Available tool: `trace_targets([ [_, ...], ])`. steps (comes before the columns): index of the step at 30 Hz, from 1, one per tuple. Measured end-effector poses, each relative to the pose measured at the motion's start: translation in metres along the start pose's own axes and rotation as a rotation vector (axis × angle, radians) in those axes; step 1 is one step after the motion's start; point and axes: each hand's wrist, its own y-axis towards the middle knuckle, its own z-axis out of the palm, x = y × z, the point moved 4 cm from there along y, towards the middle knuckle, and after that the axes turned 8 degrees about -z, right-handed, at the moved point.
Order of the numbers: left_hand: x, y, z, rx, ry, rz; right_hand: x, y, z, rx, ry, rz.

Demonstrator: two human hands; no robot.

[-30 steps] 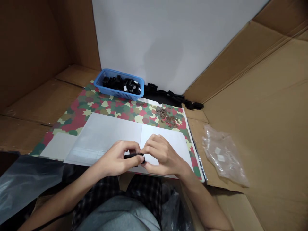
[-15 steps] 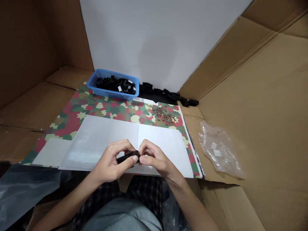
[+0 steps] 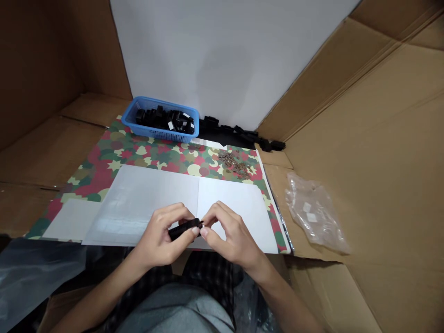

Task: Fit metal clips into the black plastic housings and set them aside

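Left hand (image 3: 160,235) around black piece (image 3: 181,228)

No readable text, white stickers (image 3: 311,217) on plastic bag (image 3: 326,235) illegible

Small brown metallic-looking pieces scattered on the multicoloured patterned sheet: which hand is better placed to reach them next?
Right, probably: the right hand is nearer the small brown pieces, while the left hand holds the long black plastic-looking part.

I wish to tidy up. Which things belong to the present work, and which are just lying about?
Likely in use:
black piece, in left hand; right hand at its end
black parts in blue basket
small loose pieces

Likely lying about:
clear plastic bag, right
plastic sheeting, left
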Motion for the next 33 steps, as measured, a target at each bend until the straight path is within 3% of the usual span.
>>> trace_targets([
  [4,0.004,0.000,0.001,0.000,-0.062,-0.045,-0.002,0.000,-0.003,0.055,-0.040,-0.010],
  [12,0.021,0.001,0.013,0.014,-0.376,-0.307,-0.023,0.011,0.002,0.156,0.148,0.202],
  [18,0.040,-0.008,0.020,-0.029,-0.862,-0.468,-0.040,0.026,0.024,0.216,0.492,0.345],
  [22,0.059,-0.021,0.024,-0.038,-1.153,-0.693,-0.048,0.042,0.034,0.273,0.586,0.338],
  [25,0.070,-0.032,0.024,-0.042,-1.408,-0.811,-0.077,0.073,0.028,0.325,0.189,0.288],
  [26,0.072,-0.035,0.022,-0.050,-1.478,-0.803,-0.093,0.087,0.021,0.283,-0.079,0.312],
  [27,0.072,-0.037,0.020,-0.053,-1.533,-0.777,-0.108,0.101,0.014,0.227,-0.202,0.343],
  [30,0.068,-0.041,0.010,-0.046,-1.615,-0.683,-0.149,0.141,0.005,0.154,-0.411,0.381],
  [33,0.065,-0.045,-0.001,-0.073,-1.605,-0.614,-0.171,0.167,0.008,0.139,-0.505,0.389],
])
